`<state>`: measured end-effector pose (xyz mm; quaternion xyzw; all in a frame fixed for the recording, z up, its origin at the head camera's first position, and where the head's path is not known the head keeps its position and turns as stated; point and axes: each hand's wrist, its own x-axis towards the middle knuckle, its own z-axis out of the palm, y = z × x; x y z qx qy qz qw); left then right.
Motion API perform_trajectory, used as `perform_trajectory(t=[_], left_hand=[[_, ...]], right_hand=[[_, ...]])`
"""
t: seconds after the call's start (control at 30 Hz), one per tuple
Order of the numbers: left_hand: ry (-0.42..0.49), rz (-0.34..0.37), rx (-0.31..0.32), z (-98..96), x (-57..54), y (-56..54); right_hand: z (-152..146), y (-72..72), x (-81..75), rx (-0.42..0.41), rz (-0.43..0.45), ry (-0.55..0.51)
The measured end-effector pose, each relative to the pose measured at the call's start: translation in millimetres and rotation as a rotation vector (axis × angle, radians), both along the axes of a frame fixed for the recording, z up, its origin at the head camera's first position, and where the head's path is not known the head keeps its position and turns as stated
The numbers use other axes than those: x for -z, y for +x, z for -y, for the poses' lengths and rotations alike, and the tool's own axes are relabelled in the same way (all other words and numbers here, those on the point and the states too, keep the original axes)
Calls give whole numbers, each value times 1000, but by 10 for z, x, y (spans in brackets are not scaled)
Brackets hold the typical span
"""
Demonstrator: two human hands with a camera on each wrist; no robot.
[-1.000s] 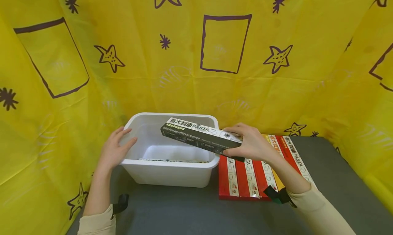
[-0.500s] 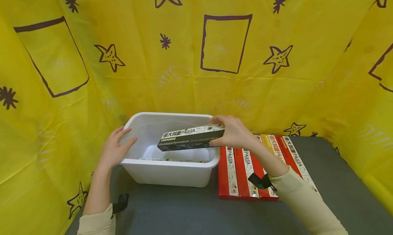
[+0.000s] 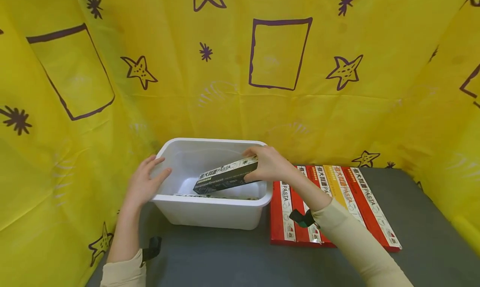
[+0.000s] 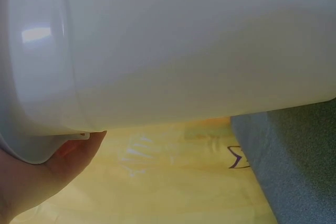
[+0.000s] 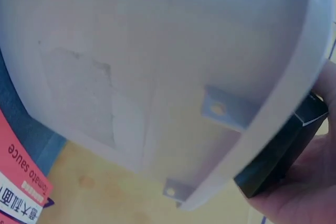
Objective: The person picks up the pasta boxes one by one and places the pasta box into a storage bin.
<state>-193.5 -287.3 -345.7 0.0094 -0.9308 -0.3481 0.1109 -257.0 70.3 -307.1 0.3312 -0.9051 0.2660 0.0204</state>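
Box [image 3: 224, 178], end hidden inside pinching right grip [image 3: 269, 164]; left grip [image 3: 144, 180] on tub rim [image 3: 210, 201], closure unclear

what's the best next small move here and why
I'd probably have the right hand lower its end of the black pasta box further into the white bin: the box slants, its free end down inside the bin while the held end sits higher, near the top. Whether the free end touches the bottom can't be told.
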Motion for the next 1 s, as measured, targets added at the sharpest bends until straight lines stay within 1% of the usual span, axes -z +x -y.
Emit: perform_trajectory(t=[0.13,0.27,0.33,0.4,0.47,0.53,0.67,0.8,1.0], left_hand=[[4,-5,4,-25,24,-19],[10,-9,2,-25,35,-13],[13,-9,1,-29,32,-10],[15,-9,1,-39,28,-14],[16,-13,4,-55,26,-22],[19,-8,5,-71,13,-26],[16,-16,7,-70,3,-21],[19,-24,6,-45,6,-16],[10,-30,5,-18,6,-21]], right_hand=[[41,-45,58,-9,-13,31],[101,-112,104,-66,-39,39],[130,-148,108,-96,-71,21],[139,-169,89,-109,-116,-5],[124,-175,75,-101,-146,-47],[91,-159,69,-76,-157,-87],[-16,-68,87,-31,-113,-156],[-176,43,118,35,-37,-229],[-451,159,195,129,78,-330]])
